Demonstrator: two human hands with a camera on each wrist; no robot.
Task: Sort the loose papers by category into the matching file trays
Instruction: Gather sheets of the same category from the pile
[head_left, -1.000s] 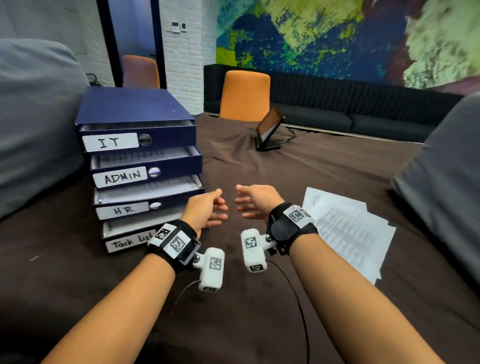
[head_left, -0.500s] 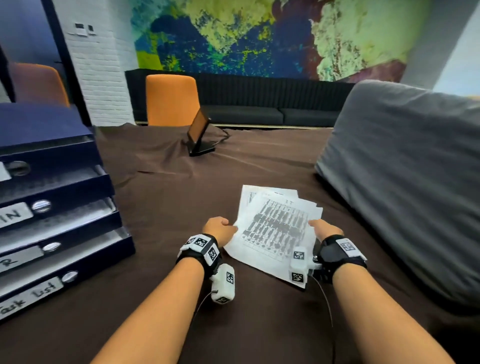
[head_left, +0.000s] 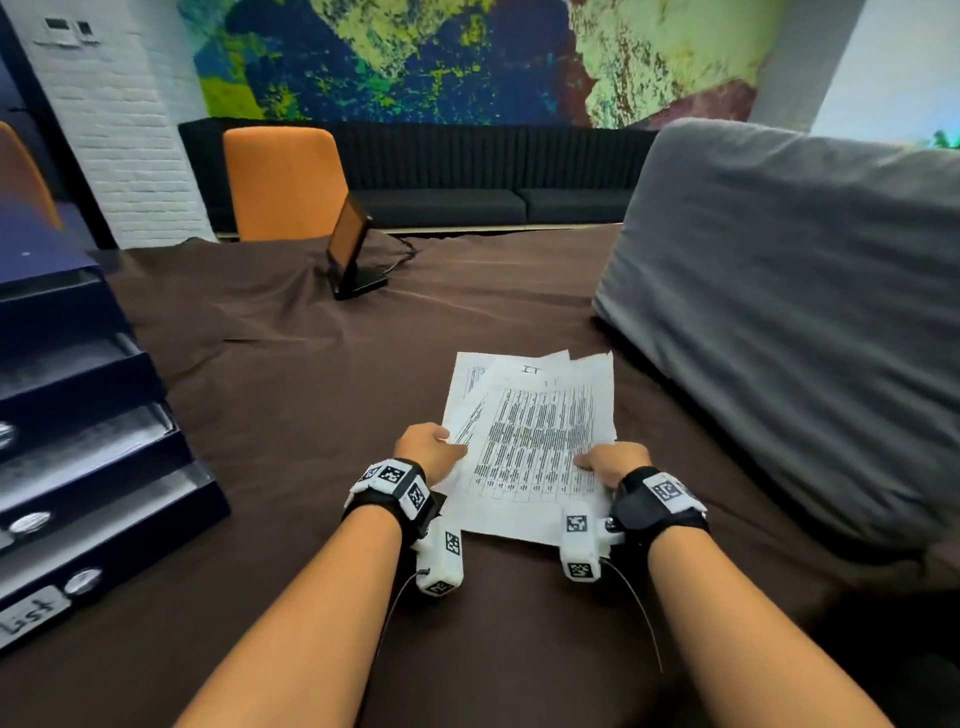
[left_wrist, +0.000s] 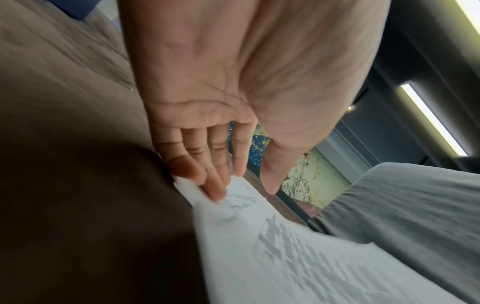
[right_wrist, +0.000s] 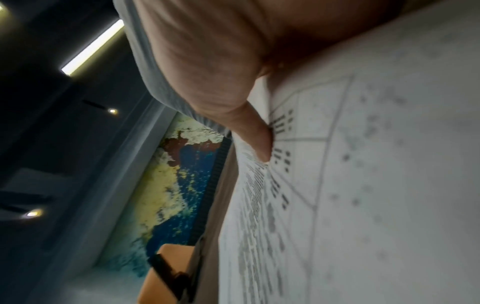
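Observation:
A loose stack of printed papers (head_left: 530, 441) lies on the brown tablecloth (head_left: 311, 395); its top sheet is a table with "IT" handwritten at the head. My left hand (head_left: 431, 449) is at the stack's left edge. In the left wrist view its straight fingers (left_wrist: 215, 185) touch the edge of the papers (left_wrist: 298, 257), thumb apart. My right hand (head_left: 610, 460) holds the right edge, thumb (right_wrist: 259, 142) pressed on the top sheet (right_wrist: 363, 185), fingers hidden beneath. Stacked dark blue file trays (head_left: 104, 447) stand at the left, the lowest labelled "List".
A big grey cushion (head_left: 779, 312) lies close along the right of the papers. A tablet on a stand (head_left: 353, 249) sits further back, with an orange chair (head_left: 283, 182) and a black sofa (head_left: 467, 202) behind the table.
The view swung from the trays to the papers. Both hands moved right and down onto the stack; my right thumb now lies on the top sheet and my left fingers touch its left edge.

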